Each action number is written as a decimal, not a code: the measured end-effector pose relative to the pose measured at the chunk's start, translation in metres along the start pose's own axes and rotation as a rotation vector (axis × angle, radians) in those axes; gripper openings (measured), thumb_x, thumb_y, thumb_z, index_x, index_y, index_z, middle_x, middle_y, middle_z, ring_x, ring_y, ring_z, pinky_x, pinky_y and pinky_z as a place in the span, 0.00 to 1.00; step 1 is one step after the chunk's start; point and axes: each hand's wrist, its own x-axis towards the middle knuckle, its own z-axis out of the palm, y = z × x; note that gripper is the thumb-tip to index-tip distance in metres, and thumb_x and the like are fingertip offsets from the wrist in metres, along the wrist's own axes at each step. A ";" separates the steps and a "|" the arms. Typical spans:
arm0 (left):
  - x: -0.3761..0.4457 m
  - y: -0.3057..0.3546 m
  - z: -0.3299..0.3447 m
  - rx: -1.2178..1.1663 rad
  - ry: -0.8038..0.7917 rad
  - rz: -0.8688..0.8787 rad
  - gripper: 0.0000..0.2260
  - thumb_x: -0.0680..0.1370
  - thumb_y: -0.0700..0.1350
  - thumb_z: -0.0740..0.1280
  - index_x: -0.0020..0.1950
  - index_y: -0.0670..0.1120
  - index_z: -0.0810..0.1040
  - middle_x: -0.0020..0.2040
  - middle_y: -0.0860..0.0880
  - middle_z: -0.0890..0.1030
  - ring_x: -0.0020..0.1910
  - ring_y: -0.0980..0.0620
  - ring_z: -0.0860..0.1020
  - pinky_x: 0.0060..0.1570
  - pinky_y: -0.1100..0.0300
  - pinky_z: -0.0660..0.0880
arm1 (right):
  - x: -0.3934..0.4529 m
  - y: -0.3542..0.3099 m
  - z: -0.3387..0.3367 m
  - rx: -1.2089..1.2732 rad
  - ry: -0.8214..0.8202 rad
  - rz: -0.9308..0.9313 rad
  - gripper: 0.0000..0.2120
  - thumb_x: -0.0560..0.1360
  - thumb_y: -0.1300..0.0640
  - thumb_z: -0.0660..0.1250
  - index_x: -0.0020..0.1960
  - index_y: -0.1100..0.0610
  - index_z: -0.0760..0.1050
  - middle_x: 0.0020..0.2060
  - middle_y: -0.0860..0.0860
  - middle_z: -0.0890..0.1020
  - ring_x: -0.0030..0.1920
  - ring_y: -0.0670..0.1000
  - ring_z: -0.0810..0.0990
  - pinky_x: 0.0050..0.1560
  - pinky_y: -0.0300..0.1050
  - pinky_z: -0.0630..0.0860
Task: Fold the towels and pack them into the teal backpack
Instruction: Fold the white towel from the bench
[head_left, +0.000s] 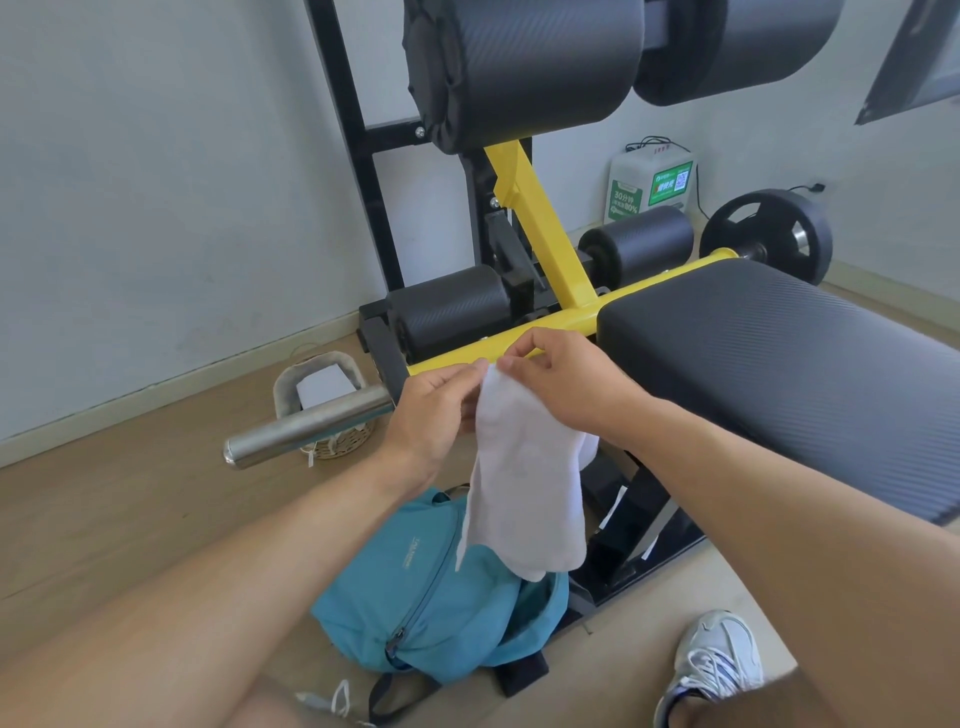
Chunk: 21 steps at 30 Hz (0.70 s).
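Here we hold a white towel (524, 478) up by its top edge, our left hand (431, 410) and right hand (566, 384) pinching it close together, fingertips nearly touching, in front of the yellow bar (519, 338). The towel hangs straight down, folded lengthwise, and its lower end dangles just over the teal backpack (431, 597) on the floor (130, 509). The backpack lies between our arms, its zipper running down the front; the towel covers the part beneath its hem, so we cannot tell how wide the bag's mouth is open. To the right, the black bench pad (769, 353) crowds our right forearm, and the black frame (634, 530) sits just beside the bag. To the left, a steel sleeve (306, 426) juts out over a woven basket (322, 395), with bare floor in front of it. Our right shoe (717, 660) rests near the bottom edge, partly cut off by our arm. A weight plate (769, 234) and a white box (649, 182) stand by the far wall; the box's print is too small to read.
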 end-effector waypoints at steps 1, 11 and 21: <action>0.000 0.000 0.000 0.026 0.002 0.011 0.13 0.84 0.48 0.65 0.51 0.44 0.87 0.50 0.41 0.87 0.50 0.43 0.85 0.52 0.51 0.82 | 0.000 0.001 0.000 -0.003 -0.001 -0.004 0.09 0.82 0.46 0.64 0.54 0.50 0.78 0.42 0.48 0.85 0.45 0.49 0.83 0.45 0.45 0.81; 0.005 -0.004 -0.005 0.199 0.026 0.073 0.09 0.82 0.49 0.68 0.51 0.51 0.88 0.47 0.52 0.88 0.51 0.48 0.85 0.60 0.44 0.81 | 0.005 0.005 -0.002 -0.073 0.032 -0.038 0.11 0.78 0.42 0.70 0.49 0.49 0.79 0.42 0.49 0.85 0.42 0.49 0.83 0.41 0.44 0.80; 0.033 0.002 -0.047 0.188 0.576 0.159 0.07 0.84 0.47 0.62 0.51 0.51 0.80 0.46 0.56 0.82 0.49 0.52 0.77 0.55 0.55 0.73 | 0.003 0.025 -0.014 -0.270 -0.290 0.048 0.14 0.72 0.40 0.75 0.48 0.49 0.80 0.45 0.48 0.84 0.44 0.49 0.83 0.49 0.48 0.82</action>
